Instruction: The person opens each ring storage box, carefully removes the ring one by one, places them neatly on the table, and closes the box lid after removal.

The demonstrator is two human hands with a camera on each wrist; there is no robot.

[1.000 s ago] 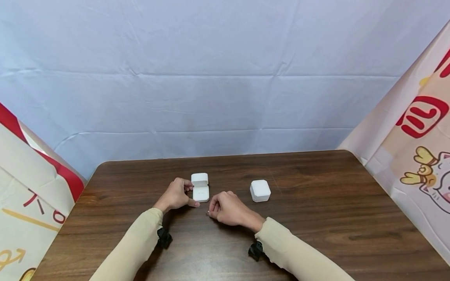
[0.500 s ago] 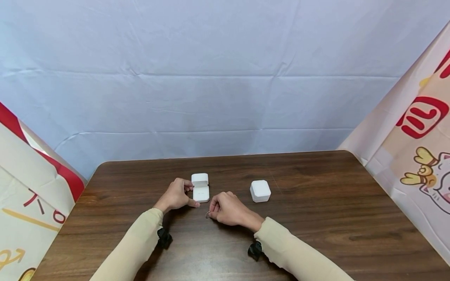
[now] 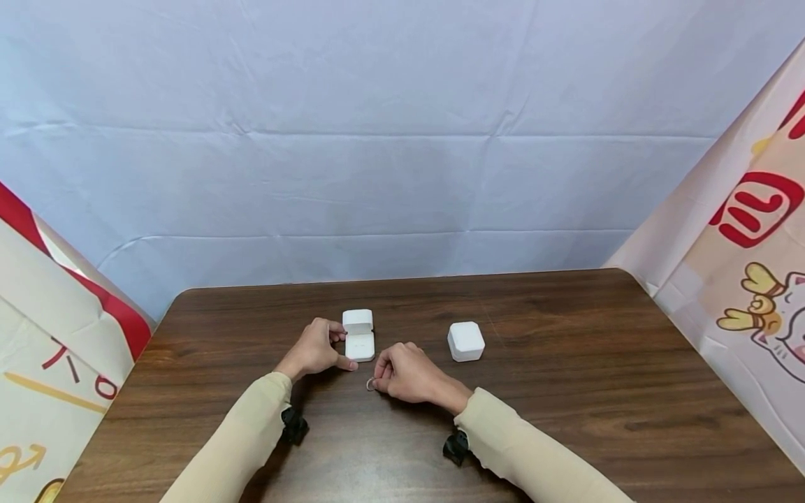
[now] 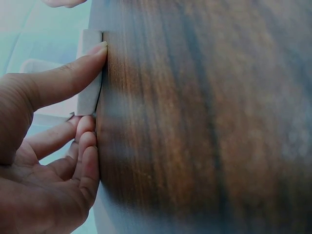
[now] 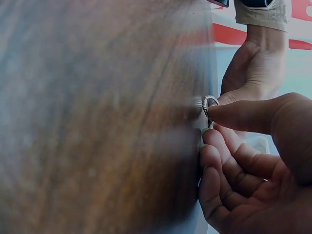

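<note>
Tabletop (image 3: 604, 377): near edge and near corners cut off; grain blurred in both wrist views. My sleeves (image 3: 234, 433): likewise cut off. Open white box (image 3: 359, 347), towards the tabletop's far edge: left side partly behind my left hand (image 3: 317, 348); inner marks too small to read. Closed white box (image 3: 466, 341), nearer the right edge: interior hidden. Ring (image 5: 205, 108): partly covered by my right hand (image 3: 407, 374); detail too small in head view.

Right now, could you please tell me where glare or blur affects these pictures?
Head: pale glare on the table, low in the frame; left wrist: wood grain blurred toward the right; right wrist: grain blurred too, the ring clearer.
</note>
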